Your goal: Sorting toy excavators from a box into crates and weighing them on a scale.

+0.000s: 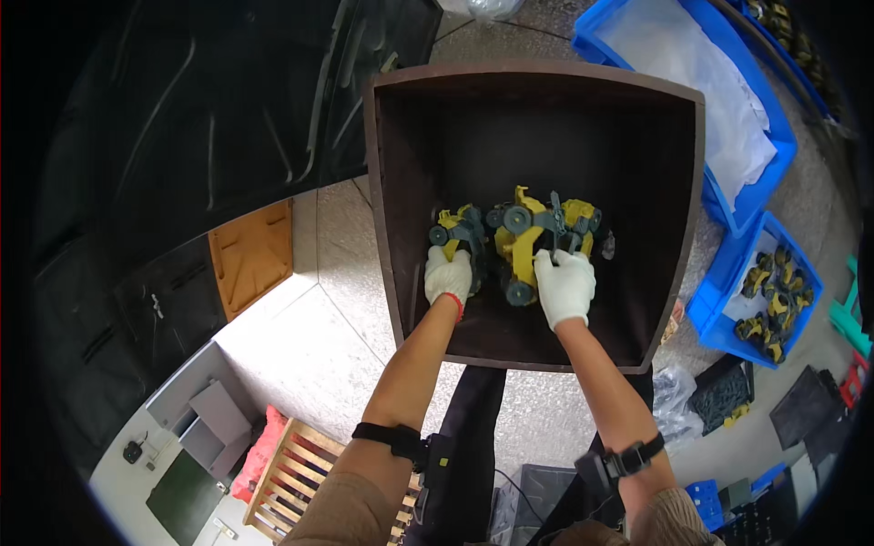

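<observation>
Both my hands wear white knit gloves and reach down into a deep dark brown box [537,75]. My left hand [448,275], with a red band at the glove's cuff, is closed on a yellow and dark grey toy vehicle [469,229] at the left. My right hand [566,286] pinches the side of a larger yellow and grey toy vehicle [521,250], which is tilted with its wheels showing. Behind the right fingers sits another yellow toy vehicle [579,215]. The fingertips are partly hidden by the toys.
A blue bin lined with white plastic [783,168] stands right of the box. Nearer, a smaller blue bin [708,314] holds several yellow and black toy parts. Large black panels [209,109] fill the left. A wooden slatted stool [293,469] is at lower left.
</observation>
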Action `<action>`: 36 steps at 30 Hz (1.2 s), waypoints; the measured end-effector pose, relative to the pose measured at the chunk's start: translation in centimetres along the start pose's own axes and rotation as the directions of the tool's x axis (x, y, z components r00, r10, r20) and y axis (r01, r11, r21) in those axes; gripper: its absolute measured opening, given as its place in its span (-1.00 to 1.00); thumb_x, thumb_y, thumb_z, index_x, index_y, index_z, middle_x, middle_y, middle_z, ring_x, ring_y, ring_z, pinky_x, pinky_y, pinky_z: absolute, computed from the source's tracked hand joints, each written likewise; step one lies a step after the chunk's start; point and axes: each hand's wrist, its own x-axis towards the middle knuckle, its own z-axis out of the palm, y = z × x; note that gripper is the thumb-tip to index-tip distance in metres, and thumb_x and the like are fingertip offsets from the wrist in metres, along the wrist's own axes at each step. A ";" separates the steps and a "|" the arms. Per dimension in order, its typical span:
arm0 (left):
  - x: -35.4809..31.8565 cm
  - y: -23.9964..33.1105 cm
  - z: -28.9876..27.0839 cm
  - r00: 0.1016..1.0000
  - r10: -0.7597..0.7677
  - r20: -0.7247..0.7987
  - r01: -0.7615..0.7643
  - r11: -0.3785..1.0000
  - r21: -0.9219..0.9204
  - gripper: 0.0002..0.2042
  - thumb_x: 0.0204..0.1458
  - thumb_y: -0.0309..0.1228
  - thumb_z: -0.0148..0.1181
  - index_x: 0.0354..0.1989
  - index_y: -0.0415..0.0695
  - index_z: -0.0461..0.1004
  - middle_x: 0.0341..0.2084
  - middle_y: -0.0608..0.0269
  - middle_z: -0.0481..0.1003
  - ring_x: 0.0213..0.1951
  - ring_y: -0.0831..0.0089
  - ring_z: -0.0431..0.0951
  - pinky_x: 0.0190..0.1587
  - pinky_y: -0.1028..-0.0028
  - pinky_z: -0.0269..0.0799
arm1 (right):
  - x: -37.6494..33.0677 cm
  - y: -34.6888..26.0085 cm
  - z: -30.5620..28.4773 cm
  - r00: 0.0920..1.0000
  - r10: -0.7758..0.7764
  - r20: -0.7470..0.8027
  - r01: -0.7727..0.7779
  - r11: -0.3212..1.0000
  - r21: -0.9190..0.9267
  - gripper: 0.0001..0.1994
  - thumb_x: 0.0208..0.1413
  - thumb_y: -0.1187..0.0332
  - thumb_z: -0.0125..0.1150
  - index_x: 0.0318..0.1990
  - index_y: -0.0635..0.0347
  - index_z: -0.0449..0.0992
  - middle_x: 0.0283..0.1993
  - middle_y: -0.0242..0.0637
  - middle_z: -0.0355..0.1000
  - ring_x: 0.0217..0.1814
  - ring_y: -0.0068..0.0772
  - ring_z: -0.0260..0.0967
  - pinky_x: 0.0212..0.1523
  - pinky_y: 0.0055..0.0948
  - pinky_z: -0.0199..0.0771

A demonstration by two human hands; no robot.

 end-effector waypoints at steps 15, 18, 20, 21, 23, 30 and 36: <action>3.6 -2.8 1.8 0.997 0.010 0.079 -0.011 1.000 0.005 -0.44 0.13 -0.09 0.07 0.20 -0.21 0.28 0.07 -0.31 0.44 0.10 -0.18 0.46 0.15 0.05 0.37 | 1.2 -1.3 10.1 1.000 -0.008 0.009 0.010 0.963 -0.268 -0.67 0.16 0.01 0.22 -0.26 0.06 0.70 -0.16 -0.01 0.49 -0.10 0.05 0.50 -0.07 -0.06 0.52; 3.3 -3.0 1.9 0.998 0.030 0.054 -0.029 0.999 -0.021 -0.41 0.14 -0.08 0.08 0.27 -0.18 0.24 0.08 -0.30 0.43 0.11 -0.18 0.45 0.15 0.05 0.37 | 1.3 -1.3 10.3 0.998 -0.039 0.042 0.050 0.959 -0.278 -0.69 0.19 0.02 0.21 -0.26 0.03 0.71 -0.21 -0.04 0.48 -0.14 0.00 0.49 -0.14 -0.10 0.51; 3.2 -3.2 1.9 0.998 0.063 0.020 -0.062 0.996 -0.060 -0.37 0.15 -0.08 0.09 0.31 -0.22 0.22 0.10 -0.29 0.43 0.13 -0.15 0.46 0.19 0.12 0.34 | 1.2 -1.2 10.0 0.997 -0.068 0.044 0.078 0.951 -0.300 -0.72 0.22 0.06 0.20 -0.28 0.02 0.70 -0.24 -0.08 0.47 -0.18 -0.04 0.48 -0.19 -0.13 0.51; 2.8 -3.1 1.8 0.998 0.063 0.026 -0.062 0.996 -0.059 -0.37 0.15 -0.08 0.09 0.31 -0.22 0.22 0.10 -0.29 0.43 0.13 -0.15 0.46 0.19 0.12 0.34 | 1.2 -0.8 9.9 0.997 -0.063 0.044 0.073 0.950 -0.302 -0.72 0.22 0.06 0.20 -0.28 0.02 0.70 -0.24 -0.08 0.47 -0.18 -0.04 0.48 -0.19 -0.13 0.51; 1.9 -2.7 1.5 0.998 0.057 0.008 -0.057 0.998 -0.040 -0.36 0.14 -0.10 0.08 0.33 -0.18 0.18 0.11 -0.30 0.40 0.10 -0.20 0.46 0.17 0.06 0.37 | 1.0 -0.1 9.5 0.996 -0.092 -0.008 0.086 0.953 -0.291 -0.76 0.22 0.11 0.21 -0.27 0.01 0.70 -0.25 -0.08 0.46 -0.19 -0.03 0.48 -0.19 -0.12 0.51; -3.8 0.4 0.9 0.818 0.575 0.007 -0.567 0.804 0.179 -0.38 0.04 -0.30 0.20 0.31 -0.11 0.22 0.33 -0.07 0.15 0.34 -0.08 0.17 0.33 0.05 0.15 | -0.6 2.2 5.5 0.991 -0.115 -0.065 0.090 0.948 -0.306 -0.77 0.21 0.16 0.21 -0.33 0.07 0.66 -0.28 -0.07 0.45 -0.22 0.02 0.46 -0.26 -0.06 0.45; -1.8 1.1 2.6 0.548 0.815 0.189 -0.793 0.435 0.426 -0.47 -0.09 -0.37 0.24 0.14 -0.11 0.38 0.24 -0.11 0.25 0.26 -0.10 0.25 0.27 0.05 0.23 | 1.1 2.9 8.0 0.958 -0.282 0.060 0.284 0.884 -0.371 -0.85 0.16 0.26 0.20 -0.34 0.09 0.62 -0.26 -0.12 0.46 -0.21 -0.03 0.46 -0.24 -0.07 0.47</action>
